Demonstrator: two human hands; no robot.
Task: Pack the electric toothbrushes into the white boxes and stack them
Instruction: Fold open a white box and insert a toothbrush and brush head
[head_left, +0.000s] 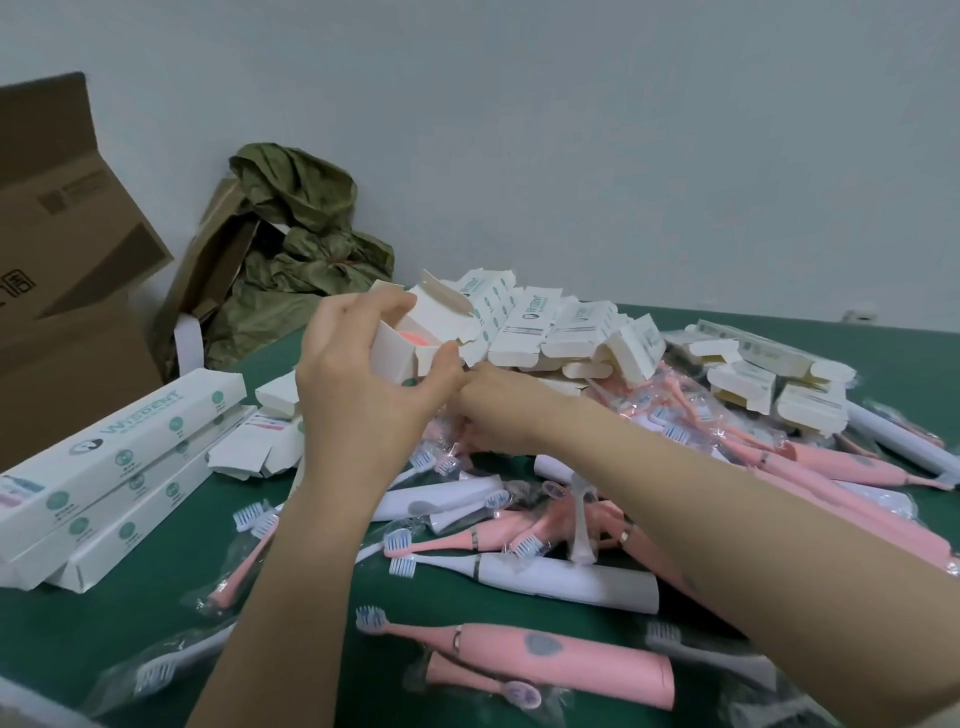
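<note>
The left hand (363, 384) is gripping an open white box (397, 358) above the green table (156, 613), its fingers curling over the top edge and its thumb pressing a lower flap. The pink toothbrush end (415, 336) is showing inside the opening. The right hand (493, 415) is sitting just beneath the box with its fingers curled; whether it is pinching a flap cannot be told. A stack of closed boxes (119, 457) is lying at the left, empty boxes (545, 322) are lying heaped behind, and loose toothbrushes (545, 649), pink and white, are lying across the table.
</note>
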